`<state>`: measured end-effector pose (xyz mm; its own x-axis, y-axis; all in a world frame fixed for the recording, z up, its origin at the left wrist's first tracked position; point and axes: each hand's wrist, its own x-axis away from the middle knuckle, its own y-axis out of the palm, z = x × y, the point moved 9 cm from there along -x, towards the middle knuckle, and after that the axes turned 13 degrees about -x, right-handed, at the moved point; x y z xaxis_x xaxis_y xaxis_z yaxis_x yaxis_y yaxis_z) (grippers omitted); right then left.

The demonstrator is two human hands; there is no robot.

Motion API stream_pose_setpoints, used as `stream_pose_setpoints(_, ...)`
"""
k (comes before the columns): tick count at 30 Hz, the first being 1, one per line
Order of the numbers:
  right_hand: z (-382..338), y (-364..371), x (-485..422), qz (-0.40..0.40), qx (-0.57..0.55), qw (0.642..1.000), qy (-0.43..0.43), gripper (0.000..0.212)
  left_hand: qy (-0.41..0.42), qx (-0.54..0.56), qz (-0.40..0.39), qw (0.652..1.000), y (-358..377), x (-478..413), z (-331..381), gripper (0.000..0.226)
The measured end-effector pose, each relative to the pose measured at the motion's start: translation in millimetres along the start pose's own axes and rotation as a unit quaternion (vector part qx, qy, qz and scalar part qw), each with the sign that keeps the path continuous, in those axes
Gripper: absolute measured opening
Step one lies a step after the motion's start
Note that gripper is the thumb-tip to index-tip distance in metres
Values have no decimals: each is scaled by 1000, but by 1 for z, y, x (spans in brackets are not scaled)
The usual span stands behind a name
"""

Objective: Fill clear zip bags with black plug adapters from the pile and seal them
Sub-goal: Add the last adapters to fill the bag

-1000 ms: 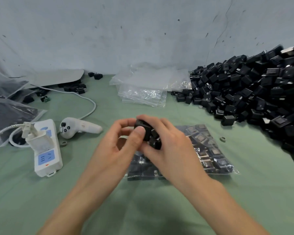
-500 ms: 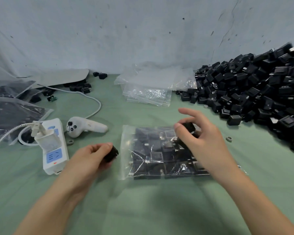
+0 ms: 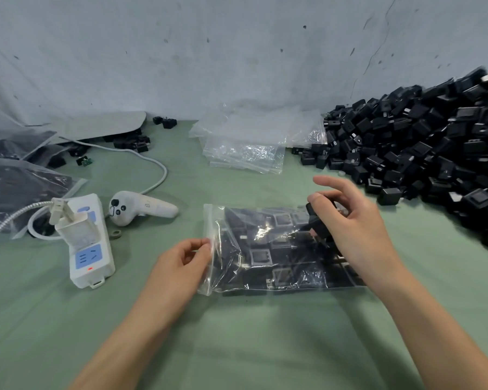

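Observation:
A clear zip bag (image 3: 265, 257) lies flat on the green cloth, partly filled with rows of black plug adapters, its open mouth facing left. My left hand (image 3: 181, 266) pinches the bag's mouth edge between thumb and fingertips. My right hand (image 3: 352, 226) hovers over the bag's right half and grips black adapters (image 3: 319, 218) with thumb and curled fingers, the index finger stretched out. The big pile of black adapters (image 3: 423, 147) rises at the right against the wall.
A stack of empty clear bags (image 3: 245, 147) lies behind the bag. A white power strip (image 3: 89, 249) with a plugged-in charger and a white controller (image 3: 137, 206) sit at the left. Filled bags (image 3: 14, 187) lie at the far left, and a few loose adapters (image 3: 165, 121) near the wall.
My left hand moved right from beside the bag to its mouth and now pinches the edge; the adapter it held no longer shows. My right hand stays over the bag with its adapters.

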<state>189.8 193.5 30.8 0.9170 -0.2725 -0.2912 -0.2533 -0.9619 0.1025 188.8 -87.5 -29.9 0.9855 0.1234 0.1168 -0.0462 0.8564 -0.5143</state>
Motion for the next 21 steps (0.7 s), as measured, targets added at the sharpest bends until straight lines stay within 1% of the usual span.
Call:
stream_pose_setpoints(2,0,0,0,0,0,1000,1,24,10,-30,-2,1000,-2,0,-2,27)
stream_pose_setpoints(5,2,1,0,-3,0,1000,5,23,24,-42,-31,998,-2,4,-1,54)
stream_pose_setpoints(6,2,1,0,-2,-4,1000,5,23,39,-58,-37,997,-1,6,3,55)
stream_pose_setpoints(7,2,1,0,-1,-5,1000,3,23,56,-77,-30,995,-2,9,6,48)
stream_pose_setpoints(8,2,1,0,0,-4,1000,1,23,68,-88,-13,994,-4,11,9,37)
stream_pose_setpoints(9,2,1,0,0,0,1000,-1,23,73,-88,5,993,-6,11,11,26)
stream_pose_setpoints(11,2,2,0,-1,3,1000,-1,22,74,-71,21,994,-8,11,11,14)
stream_pose_setpoints(15,6,4,0,-10,-25,999,19,22,64,-57,-10,996,-4,9,11,9)
stream_pose_setpoints(18,7,5,-1,-9,-20,1000,22,22,60,-49,-27,997,-1,9,13,5)
stream_pose_setpoints(21,8,5,-1,-8,-15,1000,23,21,64,-44,-45,996,2,6,13,6)
